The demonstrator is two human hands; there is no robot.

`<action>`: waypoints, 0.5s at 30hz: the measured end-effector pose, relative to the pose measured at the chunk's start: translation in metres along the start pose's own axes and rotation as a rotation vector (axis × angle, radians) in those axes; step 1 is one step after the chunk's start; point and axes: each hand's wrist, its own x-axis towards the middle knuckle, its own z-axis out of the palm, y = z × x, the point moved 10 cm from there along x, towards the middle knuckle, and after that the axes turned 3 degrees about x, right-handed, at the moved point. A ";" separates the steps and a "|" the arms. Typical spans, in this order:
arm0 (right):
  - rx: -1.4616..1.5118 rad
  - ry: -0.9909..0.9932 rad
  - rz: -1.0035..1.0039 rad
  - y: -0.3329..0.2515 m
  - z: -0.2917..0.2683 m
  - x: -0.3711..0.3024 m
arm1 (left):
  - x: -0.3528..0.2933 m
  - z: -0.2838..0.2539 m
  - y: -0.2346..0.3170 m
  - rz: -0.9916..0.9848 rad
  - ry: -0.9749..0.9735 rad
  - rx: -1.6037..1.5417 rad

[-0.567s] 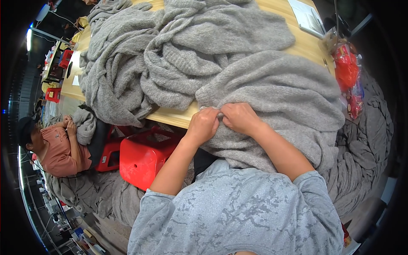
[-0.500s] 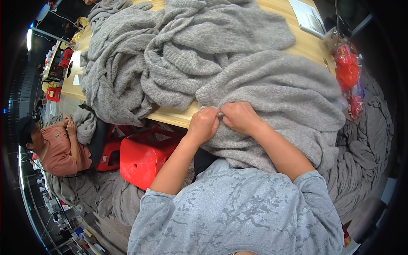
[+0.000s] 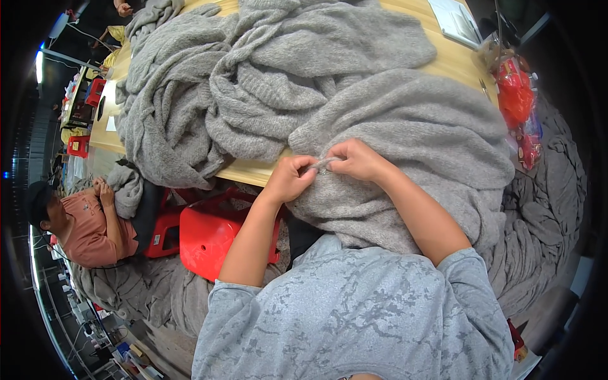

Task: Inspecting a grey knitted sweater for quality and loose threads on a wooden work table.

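A grey knitted garment (image 3: 418,126) drapes over the table's front edge and down across my lap. Both hands pinch its edge just in front of the table. My left hand (image 3: 290,179) is closed on the knit between thumb and fingers. Close beside it on the right, my right hand (image 3: 356,159) grips the same edge, with a short strip of fabric stretched between the two. Whether a small tool is in the fingers cannot be made out. More grey knitwear (image 3: 272,95) lies heaped on the table beyond my hands.
The pale wooden table (image 3: 250,172) spreads ahead. A red stool (image 3: 212,244) stands at my left, near a seated co-worker (image 3: 95,221) holding grey knit. Red plastic bags (image 3: 516,95) hang at the table's right side. White papers (image 3: 455,24) lie far right; grey fabric piles (image 3: 538,215) cover the floor.
My hands have drawn slightly apart, and a strip of the knit now shows between them. The right hand has risen a little and the left has turned, its thumb now visible.
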 end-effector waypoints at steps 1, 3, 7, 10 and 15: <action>-0.020 -0.045 0.027 0.002 0.005 0.002 | -0.001 0.001 -0.005 -0.005 -0.004 -0.096; -0.041 -0.089 0.054 0.003 0.011 0.002 | -0.002 0.002 -0.014 -0.064 -0.024 -0.100; -0.064 0.004 -0.007 -0.004 0.004 -0.005 | -0.005 0.002 -0.021 -0.168 0.011 -0.194; -0.215 0.096 -0.083 -0.018 0.005 -0.019 | -0.003 0.003 -0.019 -0.146 -0.002 -0.089; -0.564 0.257 -0.170 -0.036 -0.012 -0.054 | 0.000 -0.008 0.005 -0.014 0.103 0.117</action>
